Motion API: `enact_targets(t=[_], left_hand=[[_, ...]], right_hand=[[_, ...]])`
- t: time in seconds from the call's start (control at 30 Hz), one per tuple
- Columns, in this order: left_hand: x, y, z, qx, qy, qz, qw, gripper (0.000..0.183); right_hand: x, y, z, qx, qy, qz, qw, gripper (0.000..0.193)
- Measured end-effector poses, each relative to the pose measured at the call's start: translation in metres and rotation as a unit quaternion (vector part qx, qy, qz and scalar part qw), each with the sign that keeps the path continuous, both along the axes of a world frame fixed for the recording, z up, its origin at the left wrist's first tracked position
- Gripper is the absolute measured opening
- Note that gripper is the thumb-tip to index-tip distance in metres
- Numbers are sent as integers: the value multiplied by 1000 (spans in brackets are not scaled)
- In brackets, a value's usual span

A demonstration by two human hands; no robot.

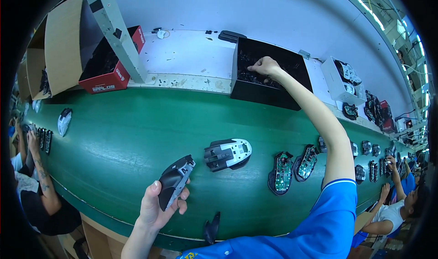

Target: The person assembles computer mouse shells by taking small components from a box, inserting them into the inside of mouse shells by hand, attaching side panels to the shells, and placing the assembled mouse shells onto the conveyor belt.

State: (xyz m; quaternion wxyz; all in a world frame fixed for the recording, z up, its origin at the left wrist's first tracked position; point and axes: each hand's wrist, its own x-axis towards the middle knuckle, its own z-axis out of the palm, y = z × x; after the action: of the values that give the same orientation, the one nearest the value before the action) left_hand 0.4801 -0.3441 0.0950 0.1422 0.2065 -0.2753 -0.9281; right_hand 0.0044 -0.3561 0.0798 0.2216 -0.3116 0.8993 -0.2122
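Note:
My left hand (pixel 153 209) is wrapped round a black and grey computer mouse top shell (pixel 174 182), held tilted over the green work surface. Stretched far forward, my right hand (pixel 265 67) is inside a black box (pixel 264 93) of small dark parts (pixel 292 69). Its fingers are pinched together; what they hold, if anything, is hidden. Between my arms another mouse shell (pixel 228 154) lies with its pale grey inner side up. Two mouse bases with green circuit boards, a left one (pixel 283 173) and a right one (pixel 305 163), lie beside my right arm. A curved black piece (pixel 211 228) rests near the front edge.
Along the back shelf (pixel 182 82) stand a red box (pixel 106 79), an open carton (pixel 64 44) and a white box (pixel 340 83) of mouse parts. A metal post (pixel 114 31) rises at left. Co-workers sit at both sides; several mouse parts (pixel 366 147) lie to the right.

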Motion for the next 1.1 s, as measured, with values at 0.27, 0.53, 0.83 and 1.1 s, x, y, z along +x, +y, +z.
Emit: enact_targets(t=[0.27, 0.53, 0.83, 1.1], left_hand=[[-6, -6, 16, -16, -22, -56, 998, 75], [-8, 24, 46, 12, -42, -156, 987, 62], [12, 69, 68, -61, -33, -195, 978, 58], [18, 80, 68, -131, -37, -208, 969, 53]], right_hand=[[37, 69, 89, -192, 133, 47, 971, 29], [264, 143, 151, -200, -124, 469, 851, 15], [290, 175, 142, -191, 6, 565, 803, 17], [309, 197, 147, -176, 208, 594, 756, 17]])
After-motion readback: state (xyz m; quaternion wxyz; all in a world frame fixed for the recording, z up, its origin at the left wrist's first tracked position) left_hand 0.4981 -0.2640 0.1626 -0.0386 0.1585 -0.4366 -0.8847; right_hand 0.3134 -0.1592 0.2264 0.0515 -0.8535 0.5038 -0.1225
